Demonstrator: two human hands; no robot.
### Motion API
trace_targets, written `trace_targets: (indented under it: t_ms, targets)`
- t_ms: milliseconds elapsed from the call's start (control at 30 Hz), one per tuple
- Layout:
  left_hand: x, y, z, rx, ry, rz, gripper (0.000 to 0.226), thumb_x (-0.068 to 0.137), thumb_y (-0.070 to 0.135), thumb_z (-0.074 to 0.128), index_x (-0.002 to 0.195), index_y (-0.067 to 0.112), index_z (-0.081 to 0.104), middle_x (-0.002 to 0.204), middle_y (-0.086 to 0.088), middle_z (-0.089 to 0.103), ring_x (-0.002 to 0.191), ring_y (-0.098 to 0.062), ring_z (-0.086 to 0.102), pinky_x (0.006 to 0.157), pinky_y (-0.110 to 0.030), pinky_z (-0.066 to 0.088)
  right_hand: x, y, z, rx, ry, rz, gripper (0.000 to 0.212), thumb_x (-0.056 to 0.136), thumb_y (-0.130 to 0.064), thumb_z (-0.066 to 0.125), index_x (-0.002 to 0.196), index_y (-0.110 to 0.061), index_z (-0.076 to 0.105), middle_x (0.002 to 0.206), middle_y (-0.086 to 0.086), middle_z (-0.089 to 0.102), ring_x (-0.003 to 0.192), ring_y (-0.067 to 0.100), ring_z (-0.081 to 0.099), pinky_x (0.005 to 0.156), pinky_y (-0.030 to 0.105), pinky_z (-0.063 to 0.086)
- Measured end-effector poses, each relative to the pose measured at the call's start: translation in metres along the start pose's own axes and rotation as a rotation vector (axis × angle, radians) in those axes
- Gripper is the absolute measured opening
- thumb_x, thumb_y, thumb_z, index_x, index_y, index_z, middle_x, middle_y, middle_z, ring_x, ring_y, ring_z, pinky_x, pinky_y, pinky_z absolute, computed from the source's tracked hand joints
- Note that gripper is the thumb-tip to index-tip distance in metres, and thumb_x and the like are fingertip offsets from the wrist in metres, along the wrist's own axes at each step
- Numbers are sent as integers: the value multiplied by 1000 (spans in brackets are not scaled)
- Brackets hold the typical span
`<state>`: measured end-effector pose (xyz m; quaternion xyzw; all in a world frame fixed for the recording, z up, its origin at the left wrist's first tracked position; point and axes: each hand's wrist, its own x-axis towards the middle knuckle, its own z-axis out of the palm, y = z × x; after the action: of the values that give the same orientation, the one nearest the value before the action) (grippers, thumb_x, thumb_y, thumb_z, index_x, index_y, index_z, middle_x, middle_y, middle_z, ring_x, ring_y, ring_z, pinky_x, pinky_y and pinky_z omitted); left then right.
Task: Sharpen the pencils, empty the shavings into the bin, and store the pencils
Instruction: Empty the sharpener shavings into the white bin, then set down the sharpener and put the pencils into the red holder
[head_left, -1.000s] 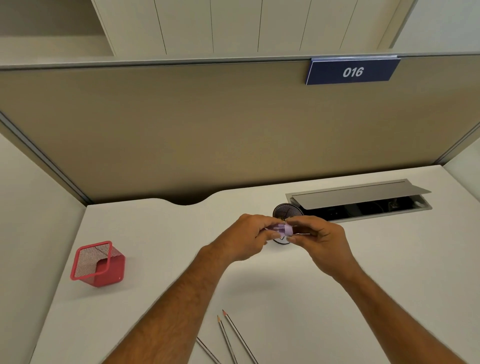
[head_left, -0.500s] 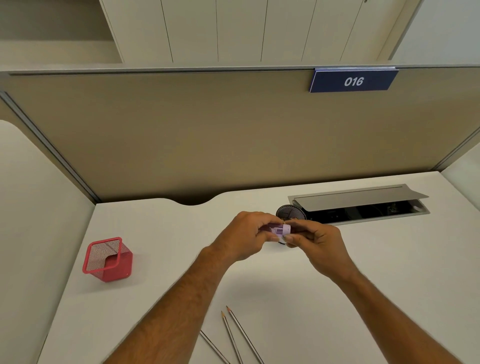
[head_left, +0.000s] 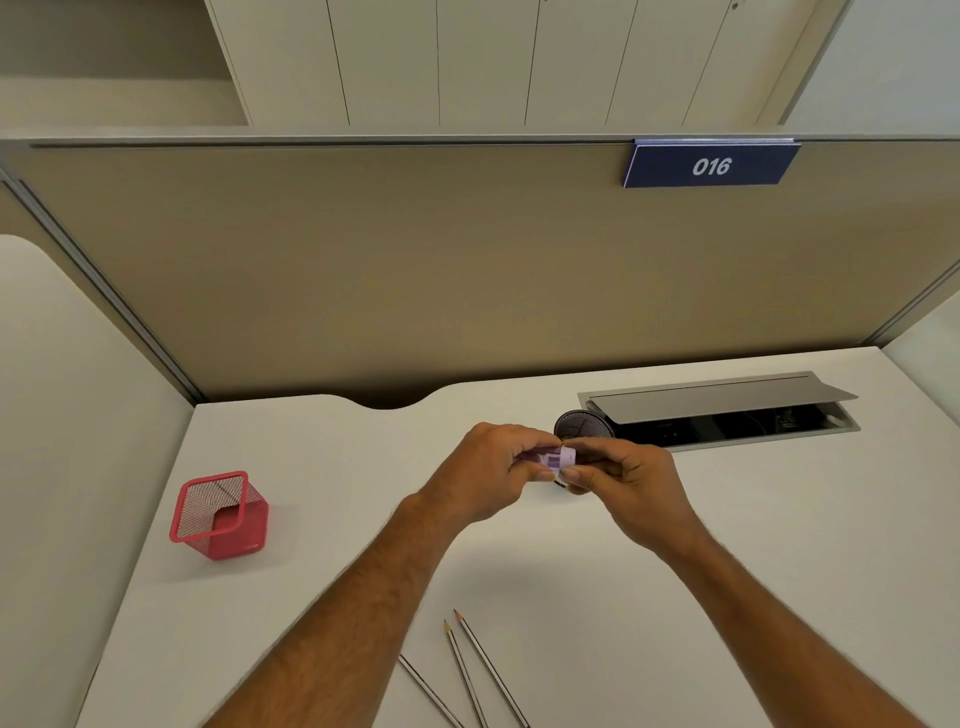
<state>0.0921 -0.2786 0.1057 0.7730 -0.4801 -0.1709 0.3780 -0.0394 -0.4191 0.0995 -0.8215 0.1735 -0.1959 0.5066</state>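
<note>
Holding a small lilac pencil sharpener (head_left: 551, 458) between them, the left hand (head_left: 483, 480) and right hand (head_left: 631, 486) meet at mid-desk, just above the white desk (head_left: 727, 545). Left fingers are curled closed around the sharpener's body; right thumb and forefinger are pinched on its right end. Whether a pencil sits inside cannot be told. Directly behind the hands stands a dark round mesh bin (head_left: 582, 426), partly hidden. Judgement: the step in hand is the shavings one, opening the sharpener's casing over or beside that bin. Next move likely calls for separating the two halves without spilling, then tipping the contents in. Three pencils (head_left: 470, 670) lie at the near edge, tips pointing far, two visibly sharpened, the third's tip hidden by the left forearm. Red mesh pencil holder (head_left: 221, 514) stands at left, well apart, empty as far as visible; storing not yet done. Readable writing: blue plaque (head_left: 710, 165) on the partition, "016". No brand legible on the sharpener.
</note>
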Motion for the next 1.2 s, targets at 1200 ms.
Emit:
trace_targets:
  t_ms: [1200]
  targets:
    - [-257,-161,71,579,106,-648,86,84,75,19,141,15,41,149,-7,43,138,-27,35,111,-49,26,-139,90,106,-611,-78,568,27,84,-47,57,74,-22,57,66,-8,63,61,13,60,56,30,49]
